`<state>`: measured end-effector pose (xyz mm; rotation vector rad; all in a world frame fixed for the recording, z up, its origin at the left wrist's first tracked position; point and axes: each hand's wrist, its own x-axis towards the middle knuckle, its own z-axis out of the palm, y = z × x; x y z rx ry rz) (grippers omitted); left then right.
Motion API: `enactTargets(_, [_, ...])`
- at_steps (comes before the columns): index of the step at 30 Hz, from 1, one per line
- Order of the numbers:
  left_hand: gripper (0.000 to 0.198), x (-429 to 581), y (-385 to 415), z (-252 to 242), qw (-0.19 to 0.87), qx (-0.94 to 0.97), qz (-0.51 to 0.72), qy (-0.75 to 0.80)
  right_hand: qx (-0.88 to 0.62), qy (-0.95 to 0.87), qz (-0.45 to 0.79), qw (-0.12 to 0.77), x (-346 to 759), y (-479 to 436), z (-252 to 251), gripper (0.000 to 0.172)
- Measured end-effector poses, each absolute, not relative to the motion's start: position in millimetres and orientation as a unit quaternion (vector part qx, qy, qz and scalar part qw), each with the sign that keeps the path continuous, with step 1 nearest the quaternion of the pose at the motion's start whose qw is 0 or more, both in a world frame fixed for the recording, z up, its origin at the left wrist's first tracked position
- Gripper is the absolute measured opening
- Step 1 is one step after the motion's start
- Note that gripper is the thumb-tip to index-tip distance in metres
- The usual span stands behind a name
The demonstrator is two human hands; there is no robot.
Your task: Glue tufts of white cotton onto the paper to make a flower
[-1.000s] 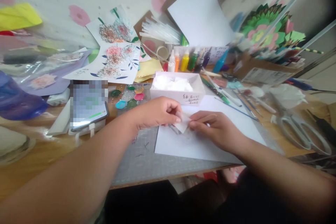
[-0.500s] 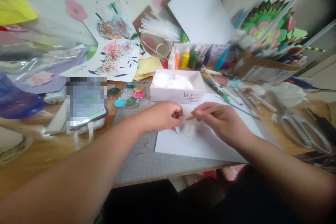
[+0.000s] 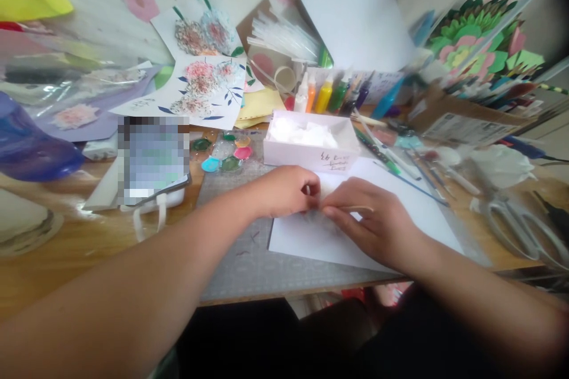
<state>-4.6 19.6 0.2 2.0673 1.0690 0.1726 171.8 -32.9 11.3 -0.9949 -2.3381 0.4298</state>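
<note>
My right hand [image 3: 380, 219] is closed around a thin, light wooden stick [image 3: 361, 208], held low and slanting to the left. Thumb and fingers of my left hand [image 3: 288, 192] are pinched together just left of the stick's tip; what they grip is hidden. Both hands meet over a sheet of white paper [image 3: 306, 243]. A faint whitish patch lies on the sheet beneath the fingertips, too blurred to name. Directly behind the hands stands a small white box [image 3: 306, 157] with fluffy white material [image 3: 304, 133] inside.
A grey cutting mat [image 3: 235, 260] lies under the paper. Paint dishes [image 3: 231, 163] and a phone [image 3: 155, 160] are to the left. Paint bottles [image 3: 324, 95] stand behind the box. Brushes, markers and large scissors [image 3: 511, 225] lie right. Flower pictures [image 3: 200, 86] lean at the back.
My right hand has turned and come closer to my left, with the stick now lower and flatter. The whitish patch is more covered. The whole view has shifted slightly.
</note>
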Motion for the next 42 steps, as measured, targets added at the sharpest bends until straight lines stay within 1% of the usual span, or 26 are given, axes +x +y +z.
enactTargets(5, [0.014,-5,18,5,0.409,0.803,0.063,0.429,-0.382,-0.872,0.169,0.256,170,-31,8,0.013])
enactTargets(12, [0.015,-9,19,7,0.389,0.828,0.056,0.401,-0.418,-0.854,0.187,0.247,166,-23,4,0.015])
enactTargets(14, [0.020,-9,18,9,0.392,0.826,0.048,0.403,-0.435,-0.835,0.214,0.261,168,-23,6,0.016])
enactTargets(17, [0.029,-9,17,9,0.393,0.823,0.039,0.408,-0.457,-0.800,0.236,0.310,175,-29,10,0.021])
enactTargets(19, [0.030,-8,17,8,0.386,0.824,0.039,0.413,-0.448,-0.794,0.243,0.331,178,-34,13,0.022])
enactTargets(24, [0.020,-6,18,1,0.357,0.830,0.063,0.424,-0.382,-0.834,0.261,0.301,183,-41,9,0.013])
enactTargets(30, [0.009,-4,15,1,0.326,0.832,0.063,0.443,-0.396,-0.830,0.274,0.282,190,-39,3,0.015])
enactTargets(37, [0.012,-5,15,3,0.318,0.844,0.059,0.429,-0.427,-0.796,0.307,0.300,189,-40,12,0.015])
enactTargets(42, [0.016,-6,15,4,0.320,0.848,0.057,0.418,-0.414,-0.812,0.284,0.299,182,-36,9,0.014])
